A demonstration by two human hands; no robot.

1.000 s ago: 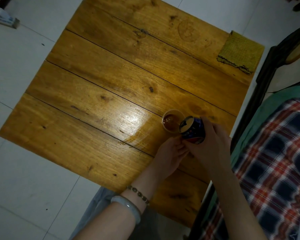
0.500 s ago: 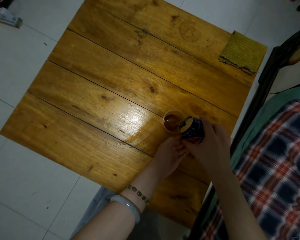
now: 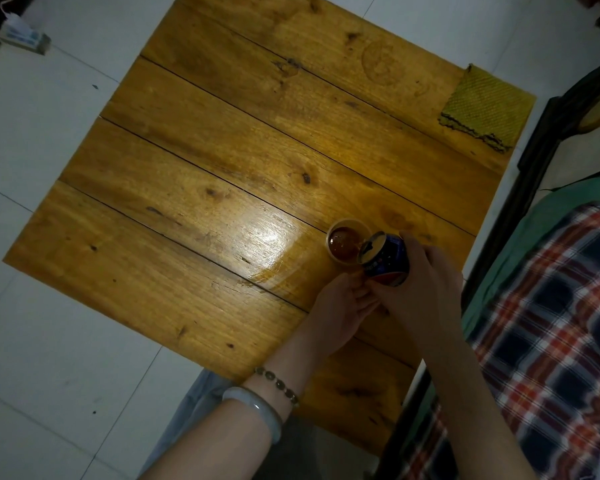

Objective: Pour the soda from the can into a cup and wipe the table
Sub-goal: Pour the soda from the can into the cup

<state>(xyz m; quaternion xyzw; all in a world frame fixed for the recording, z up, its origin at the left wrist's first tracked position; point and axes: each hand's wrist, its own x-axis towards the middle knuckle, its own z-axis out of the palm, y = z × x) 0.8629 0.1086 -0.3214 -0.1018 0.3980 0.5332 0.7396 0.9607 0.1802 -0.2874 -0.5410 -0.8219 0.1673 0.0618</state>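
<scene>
A small paper cup (image 3: pixel 340 263) stands on the wooden table (image 3: pixel 222 168) near its right edge, holding dark brown soda. My right hand (image 3: pixel 420 289) grips a blue soda can (image 3: pixel 385 259), tipped left with its opening over the cup's rim; a thin stream of soda runs into the cup. My left hand (image 3: pixel 340 306) rests on the table just below the cup, fingertips near the cup's base and against my right hand; I cannot tell whether it touches the cup. A yellow-green cloth (image 3: pixel 482 109) lies flat at the table's far right corner.
A dark chair frame (image 3: pixel 541 140) stands close to the table's right edge. A plaid fabric (image 3: pixel 551 323) lies at the right. White tiled floor surrounds the table, with a power strip (image 3: pixel 25 36) at the top left.
The can has tilted a little further over the cup and the soda level looks higher. Both hands stay in place.
</scene>
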